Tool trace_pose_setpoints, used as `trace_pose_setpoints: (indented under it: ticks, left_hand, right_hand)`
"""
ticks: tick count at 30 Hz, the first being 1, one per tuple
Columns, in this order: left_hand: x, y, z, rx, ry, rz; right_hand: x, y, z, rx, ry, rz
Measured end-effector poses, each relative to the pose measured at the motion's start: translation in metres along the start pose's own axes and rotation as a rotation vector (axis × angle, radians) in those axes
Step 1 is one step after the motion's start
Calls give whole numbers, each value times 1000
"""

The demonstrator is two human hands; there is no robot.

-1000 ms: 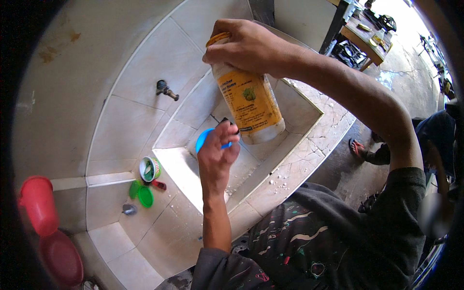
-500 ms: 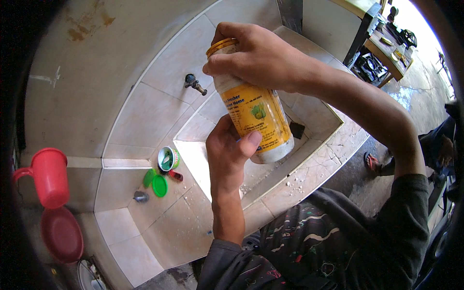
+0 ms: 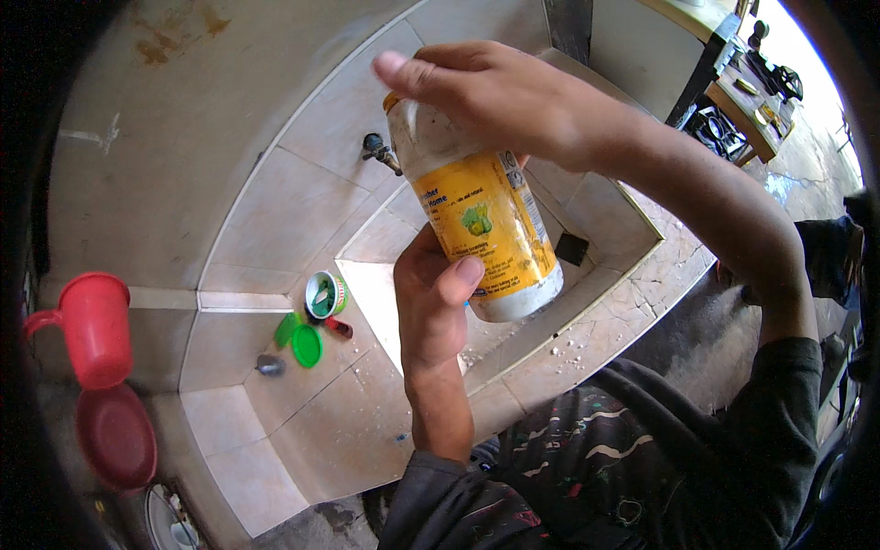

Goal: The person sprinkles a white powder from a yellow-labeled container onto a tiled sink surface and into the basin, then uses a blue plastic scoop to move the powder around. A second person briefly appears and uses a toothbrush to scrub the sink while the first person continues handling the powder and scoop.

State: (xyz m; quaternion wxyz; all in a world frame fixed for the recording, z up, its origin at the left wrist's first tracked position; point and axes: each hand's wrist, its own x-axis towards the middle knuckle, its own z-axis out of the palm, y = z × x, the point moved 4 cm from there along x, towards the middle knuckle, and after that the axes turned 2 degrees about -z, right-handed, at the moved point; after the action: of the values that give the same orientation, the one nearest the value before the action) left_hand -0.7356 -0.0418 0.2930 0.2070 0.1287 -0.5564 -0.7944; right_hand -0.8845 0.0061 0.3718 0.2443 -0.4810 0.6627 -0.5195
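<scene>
My left hand (image 3: pixel 434 312) grips the lower part of a plastic container (image 3: pixel 490 229), its thumb pressed on the front. The container is whitish with a yellow label and leans over the basin, its top toward the upper left. My right hand (image 3: pixel 500 96) is over the container's top, slightly blurred. Its thumb is stretched out past the orange-yellow lid (image 3: pixel 391 100) and lifted off it. The other right fingers are mostly hidden behind the container. Only a bit of the lid shows beneath the hand.
A tiled basin (image 3: pixel 367 275) lies below, with a tap (image 3: pixel 380 153) on its wall. On the ledge are an open tub (image 3: pixel 339 295), a green lid (image 3: pixel 307 346) and white crumbs (image 3: pixel 566 353). A red jug (image 3: pixel 94 330) and a maroon bowl (image 3: pixel 116 438) are at left.
My right thumb has come off the lid and now sticks out past it. The right hand now covers most of the lid. My left hand keeps its grip.
</scene>
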Motion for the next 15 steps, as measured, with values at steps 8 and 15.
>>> trace_pose_setpoints:
  ticks: [8,15]
  left_hand:
    - [6,-37,-33,-541,-189,-77]
    - [8,-37,-17,-892,-601,-115]
  right_hand:
    - [3,-10,0,66,-138,52]
    - [6,-16,3,56,-167,-23]
